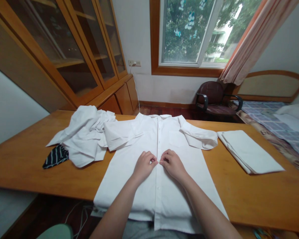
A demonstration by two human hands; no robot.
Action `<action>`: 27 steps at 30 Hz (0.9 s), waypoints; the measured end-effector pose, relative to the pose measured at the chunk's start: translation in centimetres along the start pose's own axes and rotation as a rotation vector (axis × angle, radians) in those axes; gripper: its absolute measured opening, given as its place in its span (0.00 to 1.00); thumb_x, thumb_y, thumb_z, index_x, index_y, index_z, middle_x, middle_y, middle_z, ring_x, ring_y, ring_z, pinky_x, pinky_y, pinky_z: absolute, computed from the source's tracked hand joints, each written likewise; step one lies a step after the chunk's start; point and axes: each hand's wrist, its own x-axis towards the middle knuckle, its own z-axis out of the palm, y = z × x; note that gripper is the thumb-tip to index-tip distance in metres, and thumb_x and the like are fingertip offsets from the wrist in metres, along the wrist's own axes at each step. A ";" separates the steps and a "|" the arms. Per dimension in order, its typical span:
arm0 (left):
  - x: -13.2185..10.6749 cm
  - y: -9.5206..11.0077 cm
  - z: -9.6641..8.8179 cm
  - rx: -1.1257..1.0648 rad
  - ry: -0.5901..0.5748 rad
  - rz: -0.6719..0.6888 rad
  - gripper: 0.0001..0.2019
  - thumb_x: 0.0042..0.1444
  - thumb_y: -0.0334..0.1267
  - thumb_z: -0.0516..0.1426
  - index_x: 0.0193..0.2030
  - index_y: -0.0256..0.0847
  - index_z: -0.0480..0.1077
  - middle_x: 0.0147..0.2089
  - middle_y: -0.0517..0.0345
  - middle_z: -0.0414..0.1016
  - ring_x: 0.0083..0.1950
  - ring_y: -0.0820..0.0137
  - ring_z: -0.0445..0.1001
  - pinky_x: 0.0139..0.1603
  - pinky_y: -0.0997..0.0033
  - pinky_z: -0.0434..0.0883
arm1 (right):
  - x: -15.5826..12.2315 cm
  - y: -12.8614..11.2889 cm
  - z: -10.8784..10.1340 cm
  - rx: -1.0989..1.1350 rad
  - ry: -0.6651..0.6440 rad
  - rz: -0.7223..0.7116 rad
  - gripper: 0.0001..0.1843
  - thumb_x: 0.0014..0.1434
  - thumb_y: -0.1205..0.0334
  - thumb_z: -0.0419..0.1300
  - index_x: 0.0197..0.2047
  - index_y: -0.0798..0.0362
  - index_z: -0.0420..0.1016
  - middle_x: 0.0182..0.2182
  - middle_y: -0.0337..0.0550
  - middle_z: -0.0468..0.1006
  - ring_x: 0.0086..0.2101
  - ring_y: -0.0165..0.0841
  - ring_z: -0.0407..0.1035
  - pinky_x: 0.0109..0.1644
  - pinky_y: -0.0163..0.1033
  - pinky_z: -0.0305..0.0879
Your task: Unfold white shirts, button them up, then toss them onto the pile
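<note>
A white button-up shirt (191, 172) lies front up across the wooden table, its collar toward the far edge and its hem hanging over the near edge. Both sleeves are bent at the sides. At mid placket, my left hand (145, 165) pinches the shirt front with thumb and fingertips. Just across from it, my right hand (173, 165) pinches the other side of the placket, the fingertips of both hands almost touching. Any button between them is hidden by my fingers. Small buttons show along the placket above and below my hands.
A crumpled white cloth pile (86, 132) and a black striped cloth (55, 156) lie at the left of the table (22, 159). A folded white garment (250, 151) rests at the right. Beyond stand a chair (211, 96), a glass-door cabinet (89, 49) and a bed (271, 116).
</note>
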 end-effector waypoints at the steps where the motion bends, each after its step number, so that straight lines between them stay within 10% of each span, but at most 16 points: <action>1: 0.0 -0.1 0.0 -0.002 -0.001 0.005 0.03 0.56 0.32 0.59 0.31 0.41 0.72 0.35 0.58 0.73 0.42 0.64 0.68 0.46 0.64 0.63 | 0.0 0.0 0.0 0.003 0.001 0.002 0.06 0.55 0.71 0.65 0.29 0.52 0.78 0.37 0.42 0.75 0.41 0.35 0.67 0.48 0.41 0.61; 27: -0.2 0.1 0.0 -0.066 0.028 0.016 0.04 0.56 0.33 0.60 0.30 0.42 0.74 0.35 0.58 0.74 0.42 0.65 0.69 0.46 0.64 0.65 | 0.0 0.0 0.1 0.016 0.032 0.028 0.06 0.54 0.70 0.65 0.28 0.52 0.79 0.35 0.42 0.75 0.40 0.35 0.67 0.47 0.40 0.61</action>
